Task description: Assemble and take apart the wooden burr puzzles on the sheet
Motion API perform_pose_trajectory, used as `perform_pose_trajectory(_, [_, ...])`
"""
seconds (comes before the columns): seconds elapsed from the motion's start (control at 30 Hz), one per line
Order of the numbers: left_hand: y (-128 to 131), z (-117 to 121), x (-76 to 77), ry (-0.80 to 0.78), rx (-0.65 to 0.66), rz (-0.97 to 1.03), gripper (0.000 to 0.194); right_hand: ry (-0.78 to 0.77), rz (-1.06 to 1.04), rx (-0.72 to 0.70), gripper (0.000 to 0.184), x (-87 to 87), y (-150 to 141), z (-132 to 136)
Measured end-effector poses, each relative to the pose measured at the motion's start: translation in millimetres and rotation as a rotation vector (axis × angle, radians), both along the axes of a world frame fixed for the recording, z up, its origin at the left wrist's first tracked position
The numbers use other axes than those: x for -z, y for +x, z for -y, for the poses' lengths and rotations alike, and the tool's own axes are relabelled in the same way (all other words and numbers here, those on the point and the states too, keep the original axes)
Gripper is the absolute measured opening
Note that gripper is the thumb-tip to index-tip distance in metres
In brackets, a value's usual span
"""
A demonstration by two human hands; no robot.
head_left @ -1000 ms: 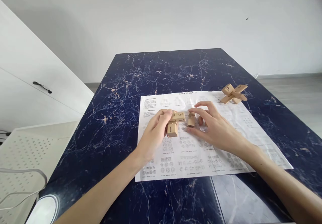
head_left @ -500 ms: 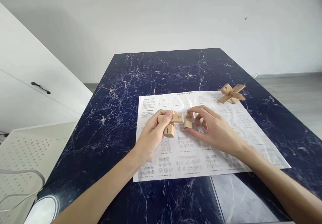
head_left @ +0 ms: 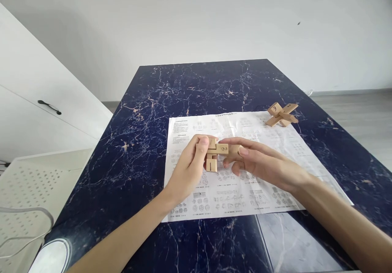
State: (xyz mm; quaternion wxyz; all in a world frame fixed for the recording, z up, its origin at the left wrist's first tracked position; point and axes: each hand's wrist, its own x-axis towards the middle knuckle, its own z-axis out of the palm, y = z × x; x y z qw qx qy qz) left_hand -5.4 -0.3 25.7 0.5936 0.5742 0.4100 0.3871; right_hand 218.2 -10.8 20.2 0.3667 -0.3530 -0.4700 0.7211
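My left hand (head_left: 189, 166) is closed around a few joined wooden puzzle pieces (head_left: 212, 164), its thumb pressing on top. Numbers are inked on them: a 1 on the near end and a 3 on the bar pointing right. Just to the right, my right hand (head_left: 263, 160) pinches a separate wooden puzzle piece (head_left: 234, 152) between thumb and fingers. That piece lies lengthwise, close to the end of the numbered bar; whether they touch I cannot tell. Both hands are above a printed sheet (head_left: 226, 207) with rows of small diagrams.
A crossed wooden puzzle (head_left: 281, 114) with inked numbers stands at the sheet's far right corner. Everything rests on a dark blue marbled table (head_left: 190, 85). A white round object (head_left: 50, 256) is at the near left edge, beside a white cabinet (head_left: 45, 101) and cables.
My right hand has turned its piece from upright to lengthwise, thumb now on top. My left hand has tilted the joined pieces slightly, so their top shows more.
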Motion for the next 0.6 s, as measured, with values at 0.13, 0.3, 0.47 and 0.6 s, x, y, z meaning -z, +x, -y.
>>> perform_pose_trajectory(0.13, [1,1,-0.3,0.097,-0.035,-0.035,0.039,-0.016,-0.032,-0.043,0.035,2.7,-2,1])
perform_pose_trajectory(0.3, [1,6,2.6,0.236,-0.076,-0.142,0.036,-0.08,-0.122,-0.105,0.033,1.5,-10,3])
perform_pose_trajectory(0.47, [4,9,5.0,0.257,-0.082,-0.203,0.036,0.012,0.15,-0.01,0.045,0.2,-24,13])
perform_pose_trajectory(0.6, [7,10,3.3,0.235,-0.04,-0.142,0.035,0.202,0.381,0.122,0.049,2.6,-30,18])
